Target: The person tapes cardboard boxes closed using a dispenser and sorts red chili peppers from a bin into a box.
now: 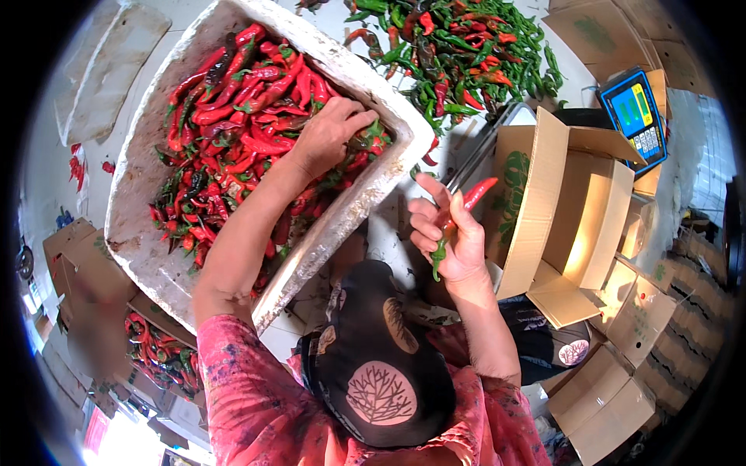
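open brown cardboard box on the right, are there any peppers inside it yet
No, the open brown cardboard box shows only bare inner walls, while the right hand holds a long red chili pepper beside it.

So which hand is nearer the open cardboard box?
The right hand, holding a red chili, is just beside the open cardboard box. The left hand is farther off, resting on the chilies in the white foam crate.
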Motion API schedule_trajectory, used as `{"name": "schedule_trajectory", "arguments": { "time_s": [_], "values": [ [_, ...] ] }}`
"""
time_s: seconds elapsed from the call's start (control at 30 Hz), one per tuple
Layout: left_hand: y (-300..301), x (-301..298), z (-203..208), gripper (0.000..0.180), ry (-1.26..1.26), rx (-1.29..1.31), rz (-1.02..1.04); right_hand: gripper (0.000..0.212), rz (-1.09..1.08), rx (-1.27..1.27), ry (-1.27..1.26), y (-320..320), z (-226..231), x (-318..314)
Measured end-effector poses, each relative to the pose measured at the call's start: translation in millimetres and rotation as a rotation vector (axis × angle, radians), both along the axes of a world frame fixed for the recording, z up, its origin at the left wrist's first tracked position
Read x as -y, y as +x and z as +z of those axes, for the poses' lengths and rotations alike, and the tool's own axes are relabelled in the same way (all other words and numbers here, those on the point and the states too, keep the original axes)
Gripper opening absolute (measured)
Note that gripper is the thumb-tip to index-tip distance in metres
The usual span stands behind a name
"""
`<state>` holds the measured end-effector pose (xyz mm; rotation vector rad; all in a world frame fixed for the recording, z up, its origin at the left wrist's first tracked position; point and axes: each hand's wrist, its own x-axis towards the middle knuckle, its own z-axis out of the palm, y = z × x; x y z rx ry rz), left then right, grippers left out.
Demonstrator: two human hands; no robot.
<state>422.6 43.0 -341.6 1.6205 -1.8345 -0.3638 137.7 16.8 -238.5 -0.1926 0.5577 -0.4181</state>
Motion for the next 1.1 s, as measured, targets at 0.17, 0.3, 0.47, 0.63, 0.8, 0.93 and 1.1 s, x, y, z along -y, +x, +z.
{"name": "schedule_trajectory", "arguments": {
  "time_s": [0.17, 0.3, 0.47, 0.63, 0.8, 0.93, 1.1],
  "values": [
    [1, 1, 15, 0.05, 0.126, 0.309, 0.036, 0.048, 0.088, -0.259, -0.027, -7, -8, -17],
    [4, -4, 37, 0.048, -0.057, 0.218, 0.099, 0.039, 0.366, -0.586, -0.308, -10, -1, -30],
    [24, -42, 108, 0.05, 0.461, -0.694, 0.404, 0.024, 1.16, -0.967, -1.142, -63, -19, -32],
    [65, -165, 104, 0.06, 0.778, -0.306, 0.163, 0.041, 2.0, -1.058, -1.22, -143, -58, -51],
    [43, -265, 72, 0.062, 1.382, 0.197, -0.216, 0.049, 2.239, -1.054, -1.186, -156, -51, -55],
    [13, -169, 60, 0.041, 0.561, -0.056, 0.189, 0.048, 2.09, -1.096, -1.339, -166, -28, -57],
    [-43, -78, -6, 0.024, 0.521, 0.101, 0.353, 0.046, 2.013, -1.061, -1.469, -176, -9, -56]
  ]
}}
